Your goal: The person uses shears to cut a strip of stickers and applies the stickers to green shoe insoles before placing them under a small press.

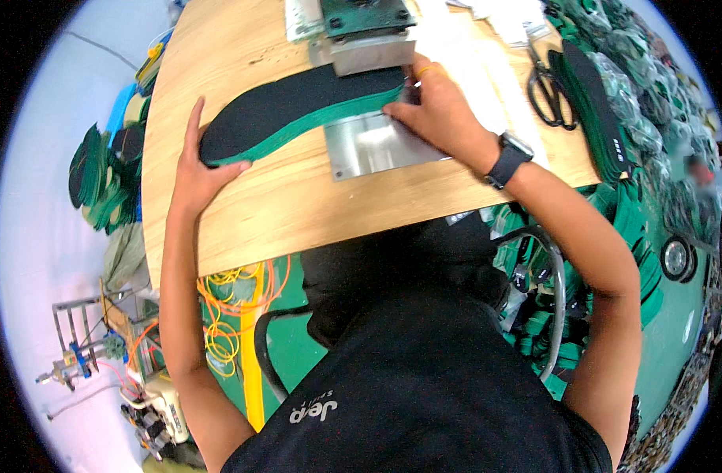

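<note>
On the wooden bench point(298, 197), toward twelve o'clock, a black insole with a green underside point(298, 106) lies lengthwise, one end pushed under the metal press head point(369, 35) at the far edge. At nine o'clock from the insole, the left hand point(191, 169) lies flat and released, fingertips butted against the rounded end, apparently to steady it and keep it from sliding back. At three o'clock, the right hand point(440, 110) presses down on the other end beside the press; whether its fingers pinch the edge or only bear on it I cannot tell. A shiny steel plate point(376, 146) sits under that end, seemingly as a smooth seat for lining the piece up. Black scissors point(550, 91) rest at two o'clock, just beside a stack of more insoles point(597, 110), within the right hand's reach. A dark smartwatch point(509, 158) circles the right wrist.
</note>
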The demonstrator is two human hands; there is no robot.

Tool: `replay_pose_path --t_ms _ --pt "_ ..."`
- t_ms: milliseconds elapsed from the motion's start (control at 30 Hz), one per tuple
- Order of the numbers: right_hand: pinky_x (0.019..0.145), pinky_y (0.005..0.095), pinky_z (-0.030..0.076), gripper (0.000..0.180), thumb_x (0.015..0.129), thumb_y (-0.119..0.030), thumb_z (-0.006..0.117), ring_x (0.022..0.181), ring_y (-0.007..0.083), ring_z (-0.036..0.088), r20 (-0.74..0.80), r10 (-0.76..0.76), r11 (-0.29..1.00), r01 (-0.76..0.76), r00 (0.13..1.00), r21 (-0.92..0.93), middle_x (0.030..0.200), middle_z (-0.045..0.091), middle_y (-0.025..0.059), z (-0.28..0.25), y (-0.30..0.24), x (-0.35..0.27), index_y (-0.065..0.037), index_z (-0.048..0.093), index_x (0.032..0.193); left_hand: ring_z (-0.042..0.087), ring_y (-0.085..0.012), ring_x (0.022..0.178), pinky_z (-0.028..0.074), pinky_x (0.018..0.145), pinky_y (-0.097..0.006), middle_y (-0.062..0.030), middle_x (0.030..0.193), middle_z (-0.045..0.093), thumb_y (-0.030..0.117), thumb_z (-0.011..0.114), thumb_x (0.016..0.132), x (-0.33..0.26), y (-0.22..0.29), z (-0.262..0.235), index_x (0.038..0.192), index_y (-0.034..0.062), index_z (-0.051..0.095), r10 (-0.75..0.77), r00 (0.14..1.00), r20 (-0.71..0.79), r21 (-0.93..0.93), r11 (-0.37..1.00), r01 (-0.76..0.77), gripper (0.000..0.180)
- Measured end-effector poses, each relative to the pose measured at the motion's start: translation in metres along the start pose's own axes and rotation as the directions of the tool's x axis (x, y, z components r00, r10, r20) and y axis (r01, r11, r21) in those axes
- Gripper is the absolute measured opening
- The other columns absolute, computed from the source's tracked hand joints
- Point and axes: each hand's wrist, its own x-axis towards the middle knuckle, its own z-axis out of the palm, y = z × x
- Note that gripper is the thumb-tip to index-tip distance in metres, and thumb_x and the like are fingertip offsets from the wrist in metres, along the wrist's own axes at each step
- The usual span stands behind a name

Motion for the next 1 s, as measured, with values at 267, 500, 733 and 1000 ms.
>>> replay_pose_path --t_ms 267,500,733,1000 --pt "0.089 0.0403 0.041 0.037 0.076 -0.013 0.066 0.099 0.0367 0.050 -0.089 -0.211 0.964 0.192 0.974 -0.182 0.102 0.058 0.0194 -0.081 0.000 -0.027 0.000 0.057 0.110 0.045 -0.0250 0.123 0.035 0.101 -0.040 -0.0182 0.137 0.042 0.020 0.067 0.075 -0.041 -0.007 -0.025 0.145 0.0066 0.023 0.011 0.980 -0.198 -0.132 0.991 -0.037 0.084" --pt "0.080 0.0392 0.043 0.025 0.078 -0.012 0.066 0.092 0.0326 0.053 -0.039 -0.030 0.892 0.009 0.999 -0.452 0.093 0.060 0.0155 -0.126 0.050 -0.078 0.000 0.064 0.099 0.053 -0.0221 0.113 0.039 0.098 -0.035 -0.0150 0.120 0.056 0.004 0.050 0.089 -0.082 0.035 -0.006 0.130 -0.0017 0.045 -0.023 0.961 -0.274 -0.168 0.985 -0.024 0.042" --pt "0.074 0.0397 0.046 0.014 0.080 -0.008 0.063 0.083 0.0340 0.056 -0.229 0.021 0.955 -0.087 0.973 -0.283 0.086 0.060 0.0153 -0.117 0.050 -0.091 0.000 0.062 0.091 0.060 -0.0148 0.086 0.048 0.077 -0.029 -0.0067 0.090 0.065 0.008 0.054 0.089 -0.059 0.128 0.095 0.095 0.0010 0.064 0.052 0.975 0.217 -0.436 0.898 0.050 0.013" --pt "0.072 0.0392 0.050 0.030 0.069 -0.002 0.061 0.085 0.0307 0.058 0.057 -0.403 0.911 0.407 0.913 -0.070 0.100 0.058 0.0148 -0.105 -0.055 -0.117 -0.001 0.056 0.099 0.062 -0.0126 0.079 0.050 0.071 -0.025 -0.0088 0.088 0.068 0.016 0.054 0.093 -0.041 0.184 0.146 0.098 -0.0037 0.065 -0.122 0.869 0.480 -0.575 0.705 0.416 0.023"
